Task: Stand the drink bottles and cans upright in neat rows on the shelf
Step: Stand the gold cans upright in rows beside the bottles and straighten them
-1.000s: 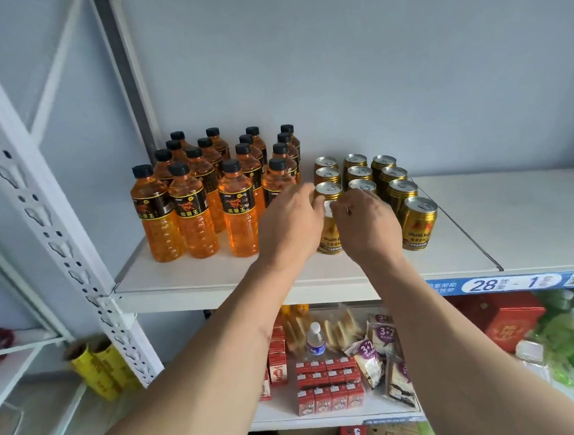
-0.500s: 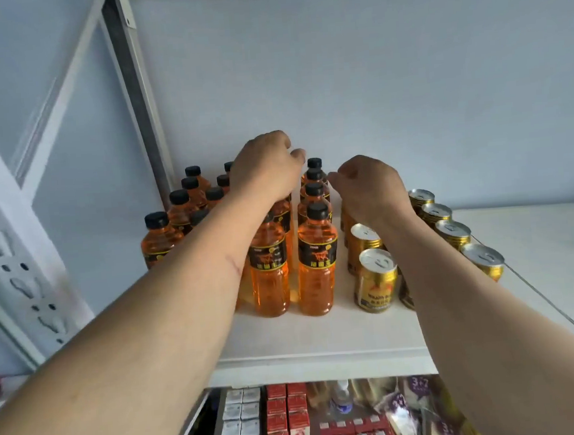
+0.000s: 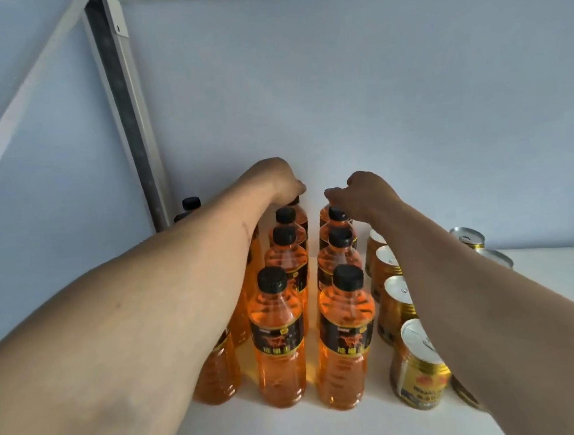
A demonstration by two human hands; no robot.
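Standing upright on the white shelf (image 3: 330,433), the bottles (image 3: 277,334) of orange drink with black caps and dark labels fill the middle in rows running from 6 o'clock back toward 12 o'clock. Two rows show plainly, four bottles deep; further rows at 9 o'clock are mostly hidden behind the left forearm, with one black cap (image 3: 191,203) peeking out beside the grey metal upright (image 3: 126,109). Just beside the bottles, at 3 o'clock, gold cans (image 3: 420,375) with silver tops stand upright in a row, and two more cans (image 3: 467,237) sit farther toward 3 o'clock, partly blocked by the right forearm.

Both arms reach over the rows to the back of the shelf near the pale wall. The left hand (image 3: 276,180) sits at 12 o'clock on the rearmost bottle of the left visible row, its fingers curled down out of sight, so I cannot tell whether it grips the bottle. The right hand (image 3: 362,194) has its fingers curled onto the cap area of the rearmost bottle (image 3: 338,215) in the right row.
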